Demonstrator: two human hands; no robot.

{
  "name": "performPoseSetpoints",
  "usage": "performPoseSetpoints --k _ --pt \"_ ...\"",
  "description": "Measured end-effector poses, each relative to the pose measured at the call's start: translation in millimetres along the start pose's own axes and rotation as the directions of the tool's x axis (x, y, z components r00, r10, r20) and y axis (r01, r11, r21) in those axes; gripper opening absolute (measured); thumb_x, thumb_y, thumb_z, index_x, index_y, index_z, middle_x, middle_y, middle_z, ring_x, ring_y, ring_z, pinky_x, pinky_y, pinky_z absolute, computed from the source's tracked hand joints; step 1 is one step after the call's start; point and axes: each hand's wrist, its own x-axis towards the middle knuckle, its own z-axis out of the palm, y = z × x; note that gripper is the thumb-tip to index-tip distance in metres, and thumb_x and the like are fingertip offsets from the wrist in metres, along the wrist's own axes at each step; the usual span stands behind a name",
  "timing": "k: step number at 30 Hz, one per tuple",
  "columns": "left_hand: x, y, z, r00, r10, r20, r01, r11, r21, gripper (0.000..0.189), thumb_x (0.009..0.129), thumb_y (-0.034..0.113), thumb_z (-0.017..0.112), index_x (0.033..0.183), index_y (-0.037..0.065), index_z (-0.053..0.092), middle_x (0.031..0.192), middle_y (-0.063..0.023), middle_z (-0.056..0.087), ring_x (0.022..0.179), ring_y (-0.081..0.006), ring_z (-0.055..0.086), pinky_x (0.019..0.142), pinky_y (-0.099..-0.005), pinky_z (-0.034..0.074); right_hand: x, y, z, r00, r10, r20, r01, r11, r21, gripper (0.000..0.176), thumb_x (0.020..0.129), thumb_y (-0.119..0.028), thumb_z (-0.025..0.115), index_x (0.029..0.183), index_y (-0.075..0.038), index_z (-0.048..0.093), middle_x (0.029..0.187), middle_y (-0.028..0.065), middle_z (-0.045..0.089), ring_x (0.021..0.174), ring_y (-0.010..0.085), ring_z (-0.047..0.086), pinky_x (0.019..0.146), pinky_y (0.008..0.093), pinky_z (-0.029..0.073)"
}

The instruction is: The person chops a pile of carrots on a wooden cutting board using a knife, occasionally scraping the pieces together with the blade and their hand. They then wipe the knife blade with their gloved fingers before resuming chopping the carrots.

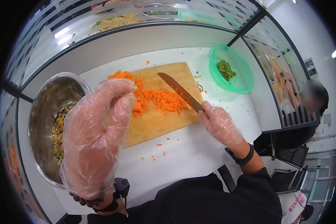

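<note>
My right hand (pixel 222 125), in a clear plastic glove, grips the handle of a kitchen knife (pixel 179 89). The blade points up and left over a wooden cutting board (pixel 158 128). Chopped carrot (pixel 164 100) lies on the board under and left of the blade, in small bits and larger pieces. Raised close to the camera, my gloved left hand (pixel 100 134) has its fingers curled and the fingertips near the thumb. Whether anything small is between them I cannot make out. It hides the board's left part and some of a steel bowl (pixel 41 149).
The steel bowl holds chopped mixed vegetables (pixel 58 130). A green plastic bowl (pixel 246 82) with a chopped green mass (pixel 226 70) stands at the back right. Low partitions (pixel 138 41) edge the white table (pixel 183 149). Another person (pixel 313 100) is beyond the right one.
</note>
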Motion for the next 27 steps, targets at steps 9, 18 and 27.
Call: performPoseSetpoints --k 9,18,27 --pt "5.2 -38.7 26.2 0.982 0.104 0.155 -0.135 0.969 0.206 0.033 0.094 0.015 0.065 0.123 0.001 0.064 0.121 -0.0204 0.065 0.112 -0.0329 0.065 0.095 -0.0403 0.053 27.0 29.3 -4.8 0.976 -0.219 -0.014 0.217 0.974 -0.066 0.016 0.099 -0.013 0.059 0.098 0.0 0.05 0.067 0.0235 0.06 0.067 0.0454 0.062 0.061 0.0557 0.048" --pt "-12.1 -58.8 140.1 0.952 0.038 0.304 -0.174 0.884 0.434 0.056 0.092 0.02 0.068 0.141 0.0 0.051 0.148 -0.0284 0.044 0.135 -0.0425 0.048 0.11 -0.0475 0.043 32.9 29.5 -5.0 0.944 -0.322 0.067 0.327 0.941 -0.083 0.013 0.094 -0.008 0.059 0.099 -0.001 0.049 0.062 0.0215 0.059 0.06 0.0427 0.062 0.054 0.0536 0.048" --pt "-20.1 -83.9 159.2 0.91 0.006 0.414 -0.211 0.867 0.451 0.083 0.095 0.041 0.066 0.159 0.0 0.032 0.165 -0.0283 0.023 0.153 -0.0449 0.024 0.124 -0.0529 0.023 27.1 28.2 -3.5 0.942 -0.314 0.116 0.329 0.934 -0.139 0.015 0.1 -0.013 0.056 0.097 0.0 0.049 0.057 0.0201 0.054 0.054 0.0411 0.058 0.05 0.0511 0.046"
